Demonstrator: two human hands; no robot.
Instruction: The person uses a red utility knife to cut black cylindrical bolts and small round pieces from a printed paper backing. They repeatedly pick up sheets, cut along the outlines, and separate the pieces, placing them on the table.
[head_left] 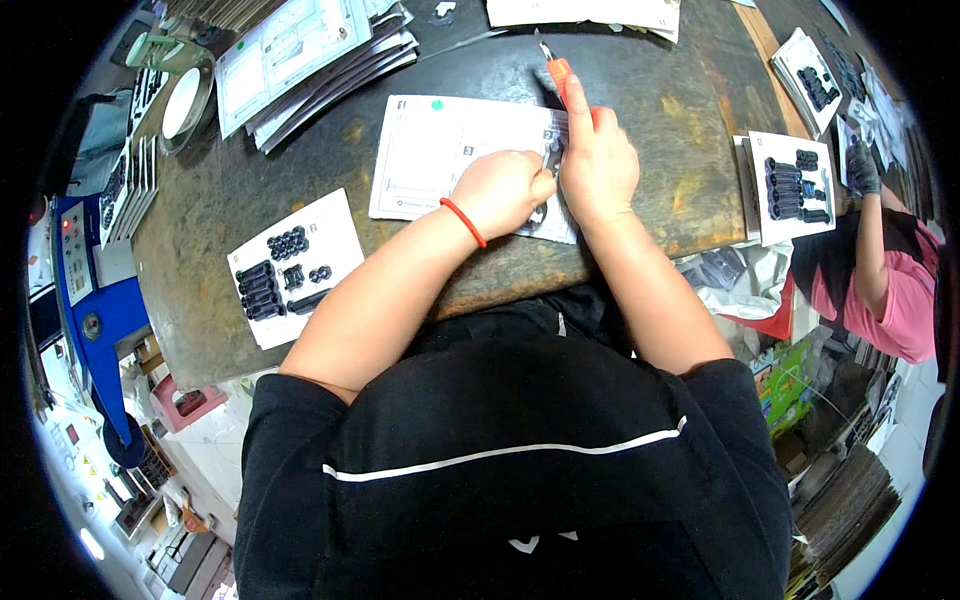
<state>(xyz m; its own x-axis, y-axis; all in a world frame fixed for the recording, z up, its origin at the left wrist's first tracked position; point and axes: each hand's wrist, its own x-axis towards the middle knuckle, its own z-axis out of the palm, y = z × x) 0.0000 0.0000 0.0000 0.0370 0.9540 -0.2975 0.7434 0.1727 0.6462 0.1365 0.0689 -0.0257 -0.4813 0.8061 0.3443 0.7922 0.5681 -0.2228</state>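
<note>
My right hand [602, 168] is closed around an orange-handled tool [560, 72] with a narrow, pointed metal tip. The tip points away from me, toward the far side of the table, and the index finger lies along the handle. My left hand [503, 192] is closed, its fingers curled over the right part of a white printed sheet [415, 155] with a green dot. What the left fingers hold is hidden. Both hands are close together at the sheet's right edge. To the left lies a white card [338, 225] bearing black screws and small black parts [262, 292].
A stack of printed cards [295, 65] stands at the far left, near a white round dish [182, 103]. More cards with black hardware [797, 190] sit at the table's right edge. Beyond them, another person's gloved hand [862, 168] works. A blue machine [92, 325] stands left.
</note>
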